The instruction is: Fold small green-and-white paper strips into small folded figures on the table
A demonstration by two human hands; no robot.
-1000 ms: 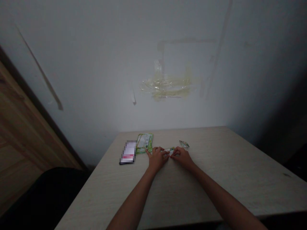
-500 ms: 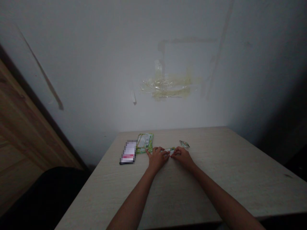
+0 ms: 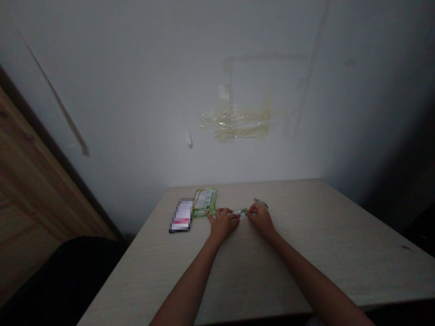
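A small green-and-white piece of printed paper or card (image 3: pixel 242 212) lies flat on the table, partly covered by my left hand (image 3: pixel 222 222). The fingers of that hand are spread and press down on it, with the thumb out towards a green-and-white pile. My right hand (image 3: pixel 261 219) is at the right end of the piece, thumb and fingertips pinched together near its edge. Whatever lies between those fingertips is too small to make out. Just behind my right hand is another small green-and-white scrap (image 3: pixel 261 202), its near part hidden by the hand.
Left of my hands, several green-and-white printed cards or packets (image 3: pixel 205 199) are stacked loosely. A phone with a blurred screen (image 3: pixel 182 216) lies beside them. The pale wooden table (image 3: pixel 258 280) meets a wall with old clear tape (image 3: pixel 234 123). A dark object (image 3: pixel 68 271) stands left of the table.
My right hand has slid slightly to the right, away from my left fingers, baring more of the printed piece. My left hand stays where it was.
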